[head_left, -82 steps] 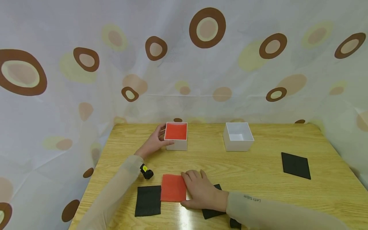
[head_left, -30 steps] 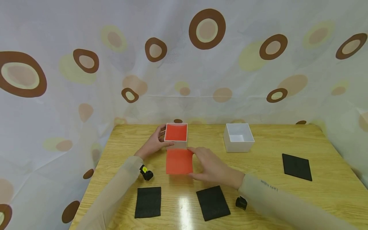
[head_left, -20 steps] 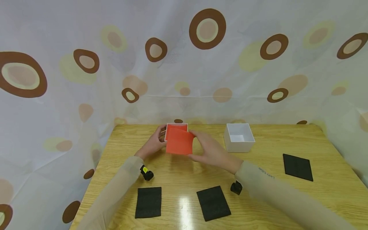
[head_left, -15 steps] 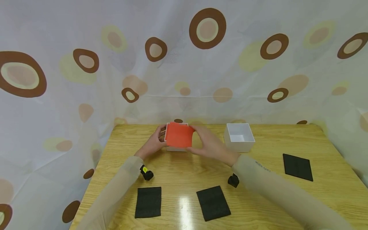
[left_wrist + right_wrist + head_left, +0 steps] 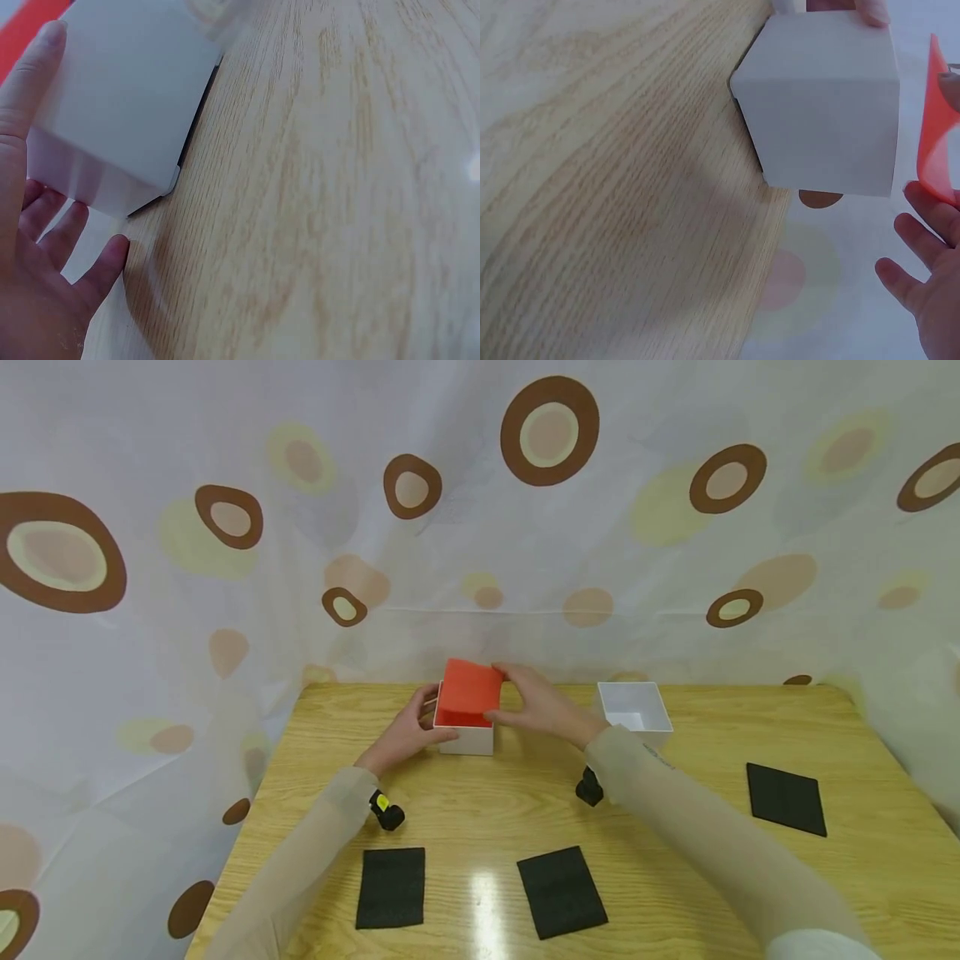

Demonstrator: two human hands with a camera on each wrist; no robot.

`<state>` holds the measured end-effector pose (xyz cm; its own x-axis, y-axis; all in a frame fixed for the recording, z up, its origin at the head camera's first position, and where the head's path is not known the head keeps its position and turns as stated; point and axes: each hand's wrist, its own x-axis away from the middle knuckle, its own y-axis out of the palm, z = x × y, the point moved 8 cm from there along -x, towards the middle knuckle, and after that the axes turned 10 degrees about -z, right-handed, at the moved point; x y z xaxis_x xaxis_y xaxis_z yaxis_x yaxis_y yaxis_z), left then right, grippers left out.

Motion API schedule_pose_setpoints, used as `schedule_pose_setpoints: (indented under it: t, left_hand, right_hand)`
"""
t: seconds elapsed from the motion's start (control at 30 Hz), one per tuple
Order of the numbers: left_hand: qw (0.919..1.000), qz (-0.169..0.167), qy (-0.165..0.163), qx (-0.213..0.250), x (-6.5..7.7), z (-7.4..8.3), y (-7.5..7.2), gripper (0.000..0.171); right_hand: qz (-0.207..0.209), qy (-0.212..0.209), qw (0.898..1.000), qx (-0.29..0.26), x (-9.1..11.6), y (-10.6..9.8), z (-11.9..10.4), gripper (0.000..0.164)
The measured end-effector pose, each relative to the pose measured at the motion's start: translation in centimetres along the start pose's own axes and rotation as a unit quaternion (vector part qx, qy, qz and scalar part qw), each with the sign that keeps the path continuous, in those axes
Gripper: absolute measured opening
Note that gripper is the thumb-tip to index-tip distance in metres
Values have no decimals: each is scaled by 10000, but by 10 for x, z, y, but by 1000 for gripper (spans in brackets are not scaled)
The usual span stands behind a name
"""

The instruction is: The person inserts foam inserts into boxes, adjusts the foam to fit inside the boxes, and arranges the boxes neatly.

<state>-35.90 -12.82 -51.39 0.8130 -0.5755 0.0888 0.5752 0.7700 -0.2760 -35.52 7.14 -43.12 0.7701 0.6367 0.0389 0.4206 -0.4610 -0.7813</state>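
In the head view, a white open-topped box (image 5: 467, 742) stands toward the back of the table, with red material (image 5: 459, 719) showing inside. My left hand (image 5: 405, 731) grips its left side. The left wrist view has the thumb lying along one face of the box (image 5: 127, 82) and other fingers around the corner. Above the opening, my right hand (image 5: 546, 706) pinches a thin red square sheet (image 5: 470, 686) by its right edge, tilted. In the right wrist view this red sheet (image 5: 932, 142) bows between thumb and fingers, apart from the box wall.
A second white box (image 5: 633, 697), with nothing in it, stands right of the right hand. Three black squares lie flat: one front left (image 5: 392, 887), one front middle (image 5: 562, 892), one at right (image 5: 786, 799). A patterned curtain (image 5: 465, 527) hangs behind the table.
The right hand has lifted the red sheet off the table between the black squares and carried it back, over the box opening. The left hand has kept its hold on the box.
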Motion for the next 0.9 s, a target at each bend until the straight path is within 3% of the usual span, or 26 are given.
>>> schedule_pose_setpoints:
  t: [0.27,0.7,0.9]
  left_hand:
    - [9999,-12,-9,-128,-2,-1,0,93]
    - [10000,-15,38,-65,-1,-2,0,90]
    - [10000,-40,64,-50,-2,-3,-1,92]
  right_hand:
    - [-315,52,9987,391,-10,4,2,82]
    - [-391,157,9987,270,-16,12,6,84]
    - [-271,179,9994,-109,-16,12,9,82]
